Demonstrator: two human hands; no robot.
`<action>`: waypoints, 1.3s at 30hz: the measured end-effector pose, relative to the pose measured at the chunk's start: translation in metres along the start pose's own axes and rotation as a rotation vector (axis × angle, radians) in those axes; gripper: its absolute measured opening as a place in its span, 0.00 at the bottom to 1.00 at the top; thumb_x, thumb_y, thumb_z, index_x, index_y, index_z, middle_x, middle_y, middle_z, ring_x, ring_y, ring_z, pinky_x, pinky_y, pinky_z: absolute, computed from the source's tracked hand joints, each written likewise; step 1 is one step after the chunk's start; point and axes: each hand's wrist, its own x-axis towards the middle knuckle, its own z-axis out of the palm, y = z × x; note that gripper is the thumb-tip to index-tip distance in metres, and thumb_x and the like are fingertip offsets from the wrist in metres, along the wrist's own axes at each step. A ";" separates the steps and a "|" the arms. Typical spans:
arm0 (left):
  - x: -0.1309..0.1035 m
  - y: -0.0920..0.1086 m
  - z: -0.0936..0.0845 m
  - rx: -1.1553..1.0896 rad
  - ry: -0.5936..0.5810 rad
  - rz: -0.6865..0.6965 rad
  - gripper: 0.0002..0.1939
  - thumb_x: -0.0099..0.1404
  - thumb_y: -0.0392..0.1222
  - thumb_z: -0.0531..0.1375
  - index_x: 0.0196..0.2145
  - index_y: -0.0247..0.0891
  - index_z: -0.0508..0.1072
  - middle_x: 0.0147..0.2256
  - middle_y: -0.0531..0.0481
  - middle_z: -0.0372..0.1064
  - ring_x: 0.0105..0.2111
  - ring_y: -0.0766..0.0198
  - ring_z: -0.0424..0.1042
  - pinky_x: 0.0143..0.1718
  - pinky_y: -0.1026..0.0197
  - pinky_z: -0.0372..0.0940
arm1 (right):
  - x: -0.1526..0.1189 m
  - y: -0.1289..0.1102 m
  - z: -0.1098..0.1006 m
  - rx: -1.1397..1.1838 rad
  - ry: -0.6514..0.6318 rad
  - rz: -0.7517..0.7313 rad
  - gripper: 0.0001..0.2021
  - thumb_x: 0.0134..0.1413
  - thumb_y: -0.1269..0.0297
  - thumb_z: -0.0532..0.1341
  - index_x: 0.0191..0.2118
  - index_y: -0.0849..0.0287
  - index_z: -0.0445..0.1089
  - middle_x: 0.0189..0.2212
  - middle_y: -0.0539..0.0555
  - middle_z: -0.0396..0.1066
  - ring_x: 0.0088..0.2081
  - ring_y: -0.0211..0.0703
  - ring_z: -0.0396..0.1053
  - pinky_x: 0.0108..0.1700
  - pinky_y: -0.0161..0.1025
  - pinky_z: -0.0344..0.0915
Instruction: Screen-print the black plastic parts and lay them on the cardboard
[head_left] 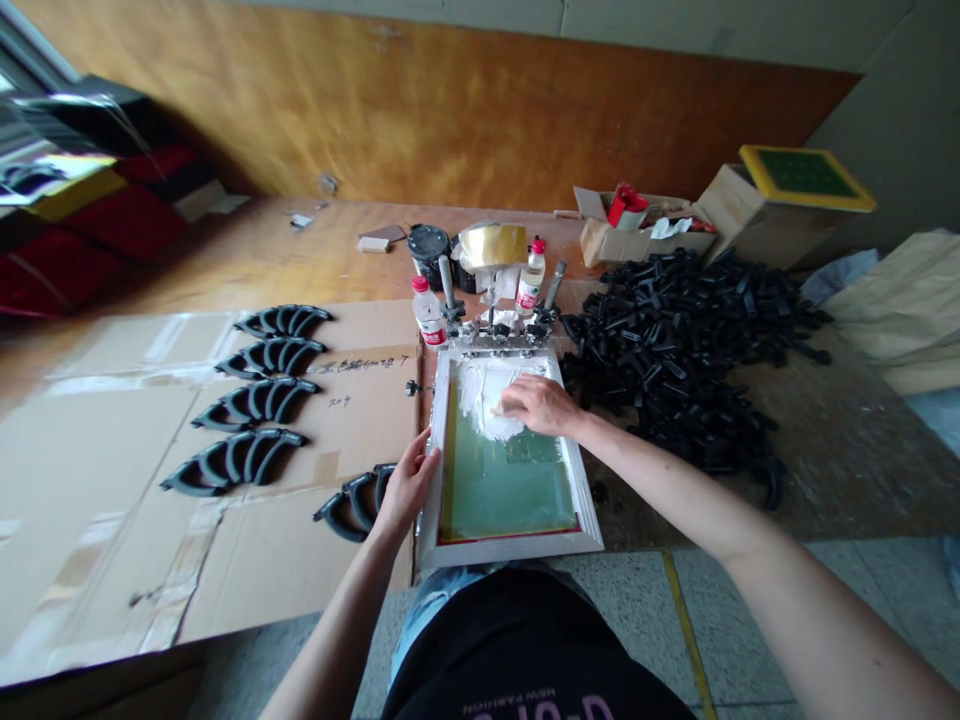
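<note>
Framed screen: we look down on a metal-coloured frame (pixel 517 550) lying at the table's edge, directly before the wearer; its long axis runs away from the body, toward a clamp assembly (pixel 491 345) at the far end.
Mesh: inside the frame we see a green panel (pixel 502 500), uncovered across its near half.
White paste: a thick smear (pixel 474 385) lies over the far part of the panel, by the clamp.
Right hand: this hand (pixel 538 405) is over the paste, its fingers closed around a small pale tool (pixel 498 408); most of that tool is hidden from us, so we cannot tell its shape or long axis.
Paste from right fingers: beneath them, to their left and beyond; the green stretch lies on the body side. The right hand is the nearer one to the paste.
Left hand: this hand (pixel 406 482) touches the frame's left side, about midway along, thumb at the rim; we cannot tell whether the fingers curl underneath.
Left of frame: black curved pieces (pixel 251 400) lie in fanned groups on flattened cardboard (pixel 97 430); one group (pixel 349 508) is partly hidden by the left arm.
Right of frame: we see a loose heap of black parts (pixel 675 340), beyond the right forearm.
</note>
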 end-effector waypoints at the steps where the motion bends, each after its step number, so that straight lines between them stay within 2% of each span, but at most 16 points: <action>1: -0.002 0.005 -0.002 -0.002 -0.018 -0.003 0.41 0.58 0.63 0.61 0.63 0.39 0.64 0.36 0.46 0.78 0.33 0.56 0.75 0.35 0.58 0.69 | 0.012 0.005 -0.005 -0.008 0.025 0.070 0.11 0.55 0.66 0.66 0.45 0.57 0.73 0.38 0.54 0.75 0.41 0.46 0.70 0.45 0.41 0.66; 4: -0.011 0.026 -0.010 -0.040 -0.025 0.028 0.40 0.60 0.65 0.59 0.63 0.40 0.65 0.39 0.46 0.78 0.35 0.57 0.75 0.35 0.60 0.68 | 0.048 0.028 -0.023 -0.075 0.095 0.275 0.27 0.53 0.65 0.68 0.59 0.51 0.66 0.41 0.53 0.76 0.41 0.47 0.71 0.44 0.40 0.67; 6: -0.016 0.044 -0.016 -0.081 -0.008 0.047 0.38 0.61 0.68 0.56 0.60 0.40 0.69 0.39 0.47 0.77 0.33 0.59 0.74 0.32 0.62 0.67 | 0.058 0.048 -0.040 -0.115 0.151 0.373 0.29 0.54 0.64 0.67 0.62 0.49 0.63 0.40 0.53 0.76 0.40 0.47 0.72 0.43 0.40 0.67; 9: -0.014 0.074 -0.021 -0.178 -0.011 0.054 0.37 0.61 0.72 0.52 0.53 0.40 0.74 0.35 0.49 0.77 0.27 0.62 0.71 0.27 0.62 0.65 | 0.040 0.076 -0.064 -0.118 0.303 0.558 0.23 0.59 0.61 0.62 0.59 0.52 0.65 0.37 0.52 0.77 0.38 0.46 0.73 0.43 0.41 0.66; 11: -0.004 0.095 -0.020 -0.325 0.018 0.154 0.36 0.61 0.72 0.52 0.49 0.39 0.75 0.37 0.47 0.76 0.30 0.62 0.73 0.30 0.62 0.67 | 0.014 0.088 -0.068 -0.084 0.368 0.720 0.16 0.62 0.63 0.57 0.54 0.57 0.69 0.33 0.53 0.76 0.35 0.46 0.73 0.42 0.41 0.66; 14: 0.014 0.125 -0.011 -0.527 0.042 0.348 0.31 0.61 0.68 0.55 0.47 0.39 0.74 0.43 0.45 0.75 0.40 0.60 0.74 0.39 0.60 0.69 | -0.023 0.084 -0.047 0.019 0.277 0.792 0.10 0.61 0.63 0.57 0.44 0.59 0.73 0.31 0.53 0.75 0.34 0.46 0.72 0.40 0.42 0.67; 17: 0.021 0.133 0.006 -0.612 0.076 0.320 0.28 0.62 0.64 0.56 0.48 0.39 0.72 0.41 0.45 0.75 0.42 0.58 0.74 0.37 0.61 0.70 | -0.040 0.057 -0.006 0.115 0.095 0.621 0.11 0.53 0.65 0.67 0.44 0.57 0.73 0.35 0.52 0.76 0.39 0.45 0.72 0.44 0.41 0.67; 19: 0.016 0.119 0.024 -0.645 0.110 0.217 0.27 0.62 0.63 0.57 0.48 0.38 0.71 0.40 0.44 0.76 0.39 0.59 0.75 0.33 0.62 0.70 | -0.041 0.033 0.017 0.106 -0.002 0.497 0.13 0.50 0.68 0.69 0.44 0.56 0.74 0.39 0.53 0.76 0.43 0.46 0.71 0.49 0.44 0.66; 24: -0.018 0.047 0.073 -0.549 -0.225 -0.280 0.27 0.62 0.60 0.60 0.48 0.36 0.70 0.47 0.37 0.75 0.39 0.54 0.77 0.32 0.58 0.72 | -0.039 -0.041 0.039 -0.012 0.034 0.299 0.05 0.59 0.65 0.64 0.40 0.59 0.75 0.36 0.56 0.72 0.45 0.48 0.67 0.50 0.45 0.64; 26: -0.028 0.023 0.076 -0.584 -0.201 -0.352 0.23 0.63 0.59 0.60 0.44 0.36 0.71 0.44 0.38 0.76 0.38 0.55 0.78 0.32 0.58 0.72 | -0.043 -0.059 0.043 0.032 -0.007 0.091 0.07 0.63 0.63 0.60 0.43 0.57 0.75 0.35 0.55 0.72 0.43 0.46 0.66 0.50 0.43 0.64; 28: -0.032 0.001 0.059 -0.593 -0.122 -0.347 0.20 0.63 0.57 0.59 0.40 0.36 0.71 0.40 0.40 0.77 0.35 0.56 0.78 0.30 0.60 0.70 | -0.053 -0.054 0.043 0.079 -0.074 -0.006 0.09 0.66 0.63 0.57 0.45 0.55 0.74 0.37 0.53 0.73 0.43 0.43 0.67 0.49 0.40 0.64; 29: -0.032 -0.012 0.042 -0.568 -0.059 -0.349 0.19 0.64 0.56 0.58 0.39 0.36 0.71 0.38 0.41 0.77 0.32 0.57 0.78 0.28 0.61 0.69 | -0.060 -0.041 0.041 0.067 -0.090 0.053 0.10 0.66 0.64 0.56 0.46 0.55 0.74 0.38 0.53 0.73 0.43 0.42 0.67 0.49 0.39 0.64; 32: -0.033 -0.059 -0.025 -0.405 0.275 -0.444 0.21 0.67 0.54 0.51 0.33 0.34 0.72 0.29 0.42 0.76 0.25 0.60 0.75 0.23 0.62 0.66 | -0.087 0.025 0.027 -0.156 -0.089 0.577 0.13 0.66 0.71 0.53 0.46 0.58 0.74 0.43 0.57 0.73 0.47 0.44 0.67 0.49 0.38 0.63; 34: -0.037 -0.094 -0.069 -0.266 0.447 -0.562 0.23 0.66 0.53 0.47 0.27 0.34 0.71 0.23 0.42 0.72 0.20 0.60 0.71 0.21 0.62 0.64 | -0.104 0.070 0.017 -0.317 -0.182 0.875 0.15 0.63 0.75 0.52 0.48 0.63 0.73 0.45 0.62 0.71 0.50 0.48 0.66 0.50 0.40 0.63; 37: -0.046 -0.133 -0.108 -0.020 0.434 -0.668 0.23 0.63 0.57 0.47 0.23 0.38 0.68 0.17 0.42 0.67 0.18 0.55 0.67 0.18 0.58 0.61 | -0.122 0.108 0.012 -0.425 -0.336 1.005 0.17 0.60 0.77 0.51 0.48 0.64 0.73 0.49 0.66 0.69 0.53 0.51 0.64 0.51 0.42 0.62; 39: -0.046 -0.145 -0.117 0.139 0.387 -0.598 0.22 0.61 0.59 0.49 0.23 0.40 0.67 0.14 0.44 0.64 0.17 0.52 0.67 0.17 0.55 0.61 | -0.125 0.112 0.013 -0.449 -0.344 0.985 0.16 0.59 0.76 0.52 0.47 0.64 0.73 0.50 0.66 0.68 0.54 0.53 0.62 0.52 0.44 0.61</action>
